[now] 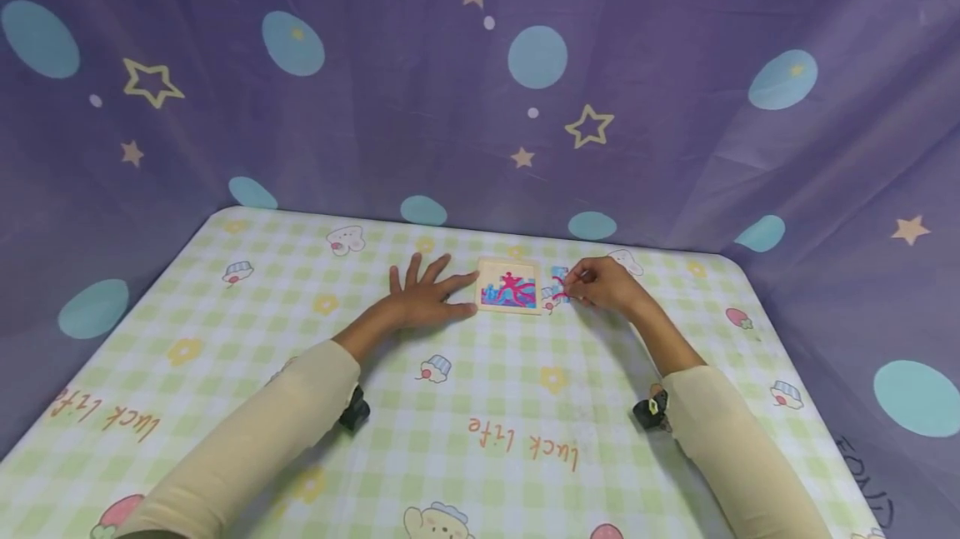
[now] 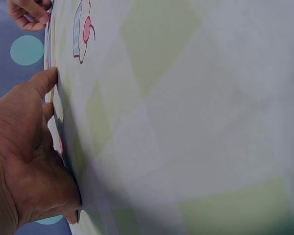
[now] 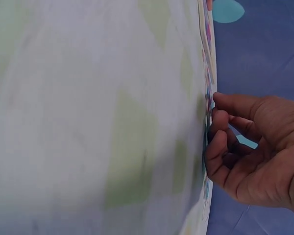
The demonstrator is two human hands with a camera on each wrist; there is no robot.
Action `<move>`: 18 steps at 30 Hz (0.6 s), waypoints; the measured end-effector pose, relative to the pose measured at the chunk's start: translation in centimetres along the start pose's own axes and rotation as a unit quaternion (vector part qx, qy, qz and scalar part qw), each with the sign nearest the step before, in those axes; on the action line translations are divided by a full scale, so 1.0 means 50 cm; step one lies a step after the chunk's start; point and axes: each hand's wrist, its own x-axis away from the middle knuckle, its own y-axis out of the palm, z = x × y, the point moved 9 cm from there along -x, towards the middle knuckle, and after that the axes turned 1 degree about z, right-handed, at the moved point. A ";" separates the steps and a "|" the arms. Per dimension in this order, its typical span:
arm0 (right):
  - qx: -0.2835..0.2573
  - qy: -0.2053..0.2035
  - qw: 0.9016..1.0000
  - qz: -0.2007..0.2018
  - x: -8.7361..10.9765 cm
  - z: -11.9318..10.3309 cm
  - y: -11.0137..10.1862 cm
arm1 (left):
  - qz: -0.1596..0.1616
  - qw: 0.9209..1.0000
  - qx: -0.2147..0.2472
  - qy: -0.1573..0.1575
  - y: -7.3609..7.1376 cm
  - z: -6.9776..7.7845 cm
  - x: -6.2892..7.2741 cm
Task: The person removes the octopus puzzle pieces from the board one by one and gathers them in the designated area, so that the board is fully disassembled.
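Note:
A small square wooden tray puzzle (image 1: pixel 509 311) lies near the far side of the table. Its picture shows a red sea creature on blue and purple, with bare wood along the top. My left hand (image 1: pixel 431 299) rests at its left, fingers spread, thumb and index finger touching the frame's edge; the left wrist view shows this hand (image 2: pixel 29 152) flat along the tabletop. Just right of the tray, my right hand (image 1: pixel 603 283) pinches a blue and red puzzle piece (image 1: pixel 558 273) close to the cloth. In the right wrist view, curled fingers of this hand (image 3: pixel 259 152) mostly hide the piece.
A green-and-white checked tablecloth (image 1: pixel 480 397) with printed cupcakes, flowers and lettering covers the table. Behind it hangs a purple curtain (image 1: pixel 420 106) with stars and blue dots. Dark wrist cameras (image 1: pixel 356 410) sit at both sleeves.

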 end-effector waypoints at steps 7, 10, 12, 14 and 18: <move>-0.018 -0.006 1.000 0.020 -0.008 -0.026 0.011 | -0.002 1.000 -0.002 -0.003 0.001 0.002 0.001; -0.043 -0.010 0.999 0.011 -0.013 -0.045 0.027 | -0.003 1.000 -0.004 -0.003 0.002 0.001 0.001; -0.061 -0.014 0.998 0.002 -0.017 -0.056 0.039 | -0.002 1.000 -0.005 -0.004 0.002 0.000 0.000; -0.081 -0.017 0.997 -0.010 -0.020 -0.067 0.053 | -0.003 1.000 -0.006 -0.005 0.003 -0.001 -0.001; -0.106 -0.029 0.993 -0.032 -0.029 -0.085 0.077 | -0.003 1.000 -0.008 -0.006 0.003 -0.002 -0.004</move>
